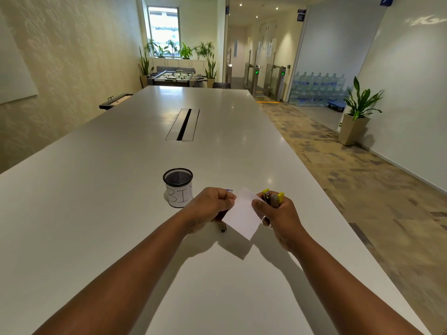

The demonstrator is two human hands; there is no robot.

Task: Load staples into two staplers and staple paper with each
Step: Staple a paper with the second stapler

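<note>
Cup [178, 187] labelled BIN, contents unseen | left hand [212, 204] pinches paper [243, 213] | right hand [278, 213] grips stapler [273, 197]

Hidden and cut-off parts around the hands

Mostly hidden inside the right hand [278, 215]: yellow stapler [273, 197], only its tips showing. Behind the left hand [210, 206]: a small blue thing [228, 190] and a dark object [223, 228], too covered to identify. Label on the mesh cup [178, 187] partly blocked. Near end of the table [121, 165] cut off below.
</note>
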